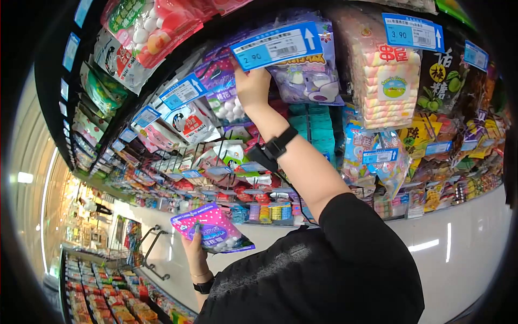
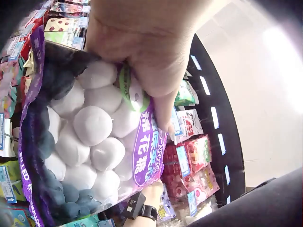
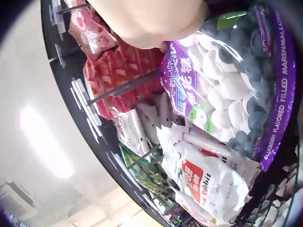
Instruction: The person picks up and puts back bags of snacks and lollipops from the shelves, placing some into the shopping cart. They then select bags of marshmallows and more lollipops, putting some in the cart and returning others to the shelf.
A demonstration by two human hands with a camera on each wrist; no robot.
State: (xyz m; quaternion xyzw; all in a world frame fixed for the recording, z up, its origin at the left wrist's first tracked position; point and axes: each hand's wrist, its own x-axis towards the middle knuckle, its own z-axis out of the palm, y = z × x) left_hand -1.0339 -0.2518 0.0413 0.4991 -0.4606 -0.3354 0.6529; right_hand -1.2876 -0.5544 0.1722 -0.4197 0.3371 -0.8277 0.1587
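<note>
- Left hand point(image 1: 195, 249) low and close to the body, fingers and thumb pinched round the top edge of a purple-and-pink plastic bag of white marshmallows point(image 1: 213, 229)
- Left wrist view: left hand point(image 2: 147, 42) sits over the bag's upper edge; the bag point(image 2: 90, 137) hangs below it, with round white pieces showing through the clear window
- Right hand point(image 1: 252, 86) raised high on an outstretched arm, up against a purple plastic marshmallow bag on the rack point(image 1: 224, 97)
- Its fingers are hidden behind the packaging, so I cannot tell whether they grip or only touch
- Right wrist view: right hand point(image 3: 151, 21) meets the top corner of the racked bag point(image 3: 232, 80), which lies just below and to the side of it
- The two bags are well apart, one at the shelf and one down by the chest
- Blue-and-white paper price tag point(image 1: 278, 46) juts out just above the right hand
- Black strap point(image 1: 280, 143) round the right wrist
- White plastic bag with a red label point(image 3: 208, 175) hangs directly under the racked purple bag
- Red packets on dark metal pegs point(image 3: 118, 68) beside it
</note>
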